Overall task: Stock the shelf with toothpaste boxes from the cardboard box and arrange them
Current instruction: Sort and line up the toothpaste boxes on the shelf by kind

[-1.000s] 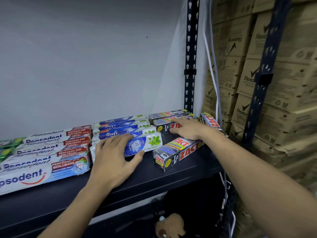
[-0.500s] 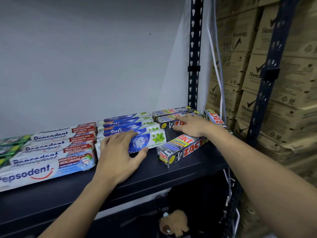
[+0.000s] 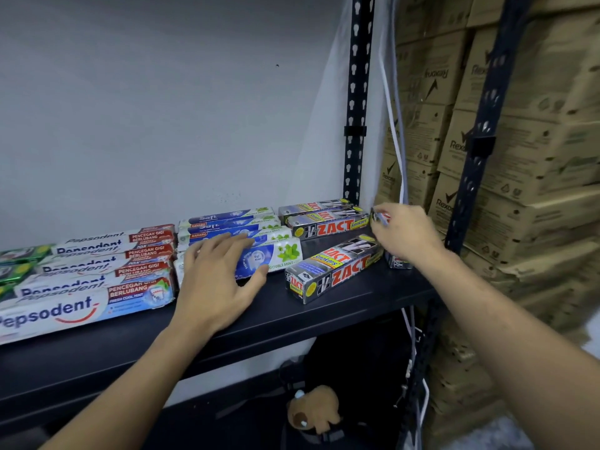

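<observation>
Both hands reach onto a dark shelf (image 3: 324, 319) set against a pale wall (image 3: 162, 92). Reading from the shelf's left edge, a few green boxes (image 3: 19, 254) are cut off by the frame. Next to them, white-and-red Pepsodent boxes (image 3: 81, 287) lie in rows from the back edge toward the front, long sides facing forward.

Just right of these sit blue-and-white Safi boxes (image 3: 233, 222), also stepped from back to front. The left hand (image 3: 220, 280) lies palm down on the front ones, fingers straight and a little spread, thumb stretched along the front box. It grips nothing.

Further right, at the back edge, is a Zact stack (image 3: 324, 219) of grey-and-red boxes, close beside the Safi boxes. In front of it a slanted Zact box (image 3: 334, 271) lies alone at an angle, its near end pointing toward the front edge.

At the shelf's right edge the right hand (image 3: 402, 235), seen from the back, curls its fingers over the rightmost Zact box (image 3: 380, 217). The box's ends show above and below the hand; the view here is blurred.

Behind it rises a perforated dark post (image 3: 357, 92), with a white cable (image 3: 393, 125) hanging beside it. Stacked brown cartons (image 3: 535, 125) fill the right side. Below the shelf lies a brown plush toy (image 3: 311, 407).
</observation>
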Demonstrator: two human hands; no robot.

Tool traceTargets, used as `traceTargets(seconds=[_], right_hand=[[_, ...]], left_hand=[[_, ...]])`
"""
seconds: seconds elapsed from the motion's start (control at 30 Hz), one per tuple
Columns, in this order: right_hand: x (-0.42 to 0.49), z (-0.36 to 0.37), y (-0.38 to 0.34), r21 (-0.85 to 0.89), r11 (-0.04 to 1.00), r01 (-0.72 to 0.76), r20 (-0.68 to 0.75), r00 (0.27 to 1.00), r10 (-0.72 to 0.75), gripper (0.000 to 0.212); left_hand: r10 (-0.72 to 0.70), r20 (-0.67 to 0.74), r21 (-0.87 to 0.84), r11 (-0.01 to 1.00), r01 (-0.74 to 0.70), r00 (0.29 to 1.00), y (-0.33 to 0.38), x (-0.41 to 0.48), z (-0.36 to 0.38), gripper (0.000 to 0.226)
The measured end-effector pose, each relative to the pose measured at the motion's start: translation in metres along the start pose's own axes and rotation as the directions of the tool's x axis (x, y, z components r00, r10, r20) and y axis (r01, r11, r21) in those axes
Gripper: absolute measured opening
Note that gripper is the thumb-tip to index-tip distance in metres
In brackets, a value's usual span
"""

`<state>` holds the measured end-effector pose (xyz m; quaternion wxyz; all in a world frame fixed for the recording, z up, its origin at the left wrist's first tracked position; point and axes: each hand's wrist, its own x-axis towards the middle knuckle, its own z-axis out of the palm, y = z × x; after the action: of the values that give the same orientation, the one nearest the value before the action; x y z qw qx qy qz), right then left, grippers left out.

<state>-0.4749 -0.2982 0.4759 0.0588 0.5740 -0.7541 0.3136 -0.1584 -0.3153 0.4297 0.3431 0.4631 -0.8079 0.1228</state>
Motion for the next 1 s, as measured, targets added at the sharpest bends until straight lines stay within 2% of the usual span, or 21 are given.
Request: traceTargets(seconds=[0.13,0.23,0.37,0.47,0.63,0.7,0.8,0.87,0.93,1.0], right_hand=[[-0.033,0.003,0.019,0.06,0.996,-0.061,-0.011,0.998,0.061,0.03],[-0.047,0.0,0.021,0.07,0.995,-0.075,-0.038,0.996,0.078,0.038],[-0.061,-0.007,0.02,0.028,0.994,-0.107,-0.033,0.994,0.108,0.039],[-0.074,-0.012,0.02,0.069,0.989,-0.134,-0.028,0.99,0.136,0.039],[-0.087,-0.021,0.018,0.211,0.956,-0.202,-0.034,0.976,0.214,0.034],[-0.088,-0.024,0.013,0.342,0.902,-0.264,-0.029,0.956,0.291,0.032],[-0.087,-0.023,0.006,0.513,0.771,-0.377,0.073,0.914,0.399,0.032],[-0.07,-0.003,0.021,0.58,0.709,-0.401,0.134,0.906,0.402,0.037],[-0.049,0.021,0.034,0.598,0.698,-0.395,0.151,0.91,0.385,0.04],[-0.055,0.013,0.012,0.63,0.667,-0.397,0.158,0.907,0.39,0.039]], left_hand=[[0.175,-0.113,-0.082,0.979,-0.185,0.978,0.014,-0.003,-0.005,0.04],[0.216,-0.072,-0.227,0.947,-0.227,0.974,0.046,-0.01,0.0,0.04],[0.013,0.08,-0.361,0.932,0.017,0.997,0.072,-0.018,0.015,0.046],[-0.035,0.09,-0.408,0.911,0.069,0.995,0.073,-0.019,0.015,0.041],[-0.102,0.115,-0.573,0.806,0.15,0.988,0.06,-0.037,-0.007,0.037],[-0.118,0.16,-0.625,0.756,0.193,0.98,0.049,-0.045,-0.02,0.037],[-0.142,0.275,-0.681,0.67,0.297,0.951,0.034,-0.054,-0.044,0.036],[-0.156,0.35,-0.697,0.615,0.368,0.924,0.021,-0.058,-0.057,0.035],[-0.178,0.41,-0.691,0.579,0.432,0.895,0.008,-0.06,-0.067,0.038],[-0.204,0.448,-0.673,0.564,0.478,0.871,-0.001,-0.062,-0.075,0.04]])
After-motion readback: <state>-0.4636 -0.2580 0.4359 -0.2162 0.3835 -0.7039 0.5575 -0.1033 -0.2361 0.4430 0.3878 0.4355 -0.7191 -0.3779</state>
